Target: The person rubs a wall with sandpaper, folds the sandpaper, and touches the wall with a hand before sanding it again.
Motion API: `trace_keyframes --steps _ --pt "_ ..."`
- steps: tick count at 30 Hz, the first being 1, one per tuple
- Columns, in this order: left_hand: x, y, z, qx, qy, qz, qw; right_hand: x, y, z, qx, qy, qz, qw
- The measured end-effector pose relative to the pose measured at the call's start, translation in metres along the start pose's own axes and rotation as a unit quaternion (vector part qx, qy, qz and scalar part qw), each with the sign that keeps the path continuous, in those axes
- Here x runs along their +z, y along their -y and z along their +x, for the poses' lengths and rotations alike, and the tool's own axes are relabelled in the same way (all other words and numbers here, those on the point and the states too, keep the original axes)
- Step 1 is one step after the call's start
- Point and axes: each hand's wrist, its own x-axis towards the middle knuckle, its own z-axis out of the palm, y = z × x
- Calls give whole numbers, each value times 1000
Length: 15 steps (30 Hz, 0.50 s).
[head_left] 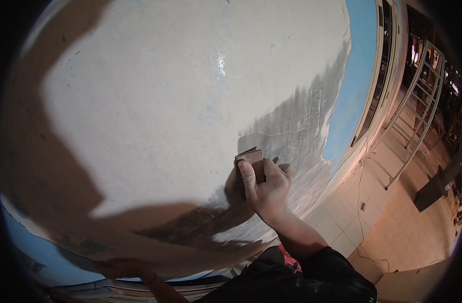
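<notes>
In my right hand [272, 191] is a folded piece of sandpaper [253, 160], brown on its back with a dark edge at the top. My thumb lies along its left side and my fingers wrap its right side. It rests against the wall [155, 111], at the lower left of a grey, rough-looking patch [291, 129]. The wall around that patch is whitish and smooth, with faint blue spots. At the lower left, in shadow, my left hand [121, 268] is stretched out near the wall's lower part, fingers extended, with nothing visible in it.
Blue paint [360, 55] borders the white area, beside a window frame [375, 76] on the right. A metal ladder [418, 108] stands farther right. A cable [360, 202] runs over the tiled floor [337, 222]. A dark box-like object [430, 192] is beyond. My shadow covers much of the lower wall.
</notes>
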Motion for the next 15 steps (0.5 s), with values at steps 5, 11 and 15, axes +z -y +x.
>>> trace_keyframes --steps 5,11,15 --pt "-2 -11 4 -22 -8 -14 1000 1 9 27 -25 -27 -16 999" --pt "1 1 -2 -21 -11 22 999 3 2 -7 10 -14 -5 1000" --pt "3 10 -5 2 -16 32 999 3 7 15 -10 -37 -10 999"
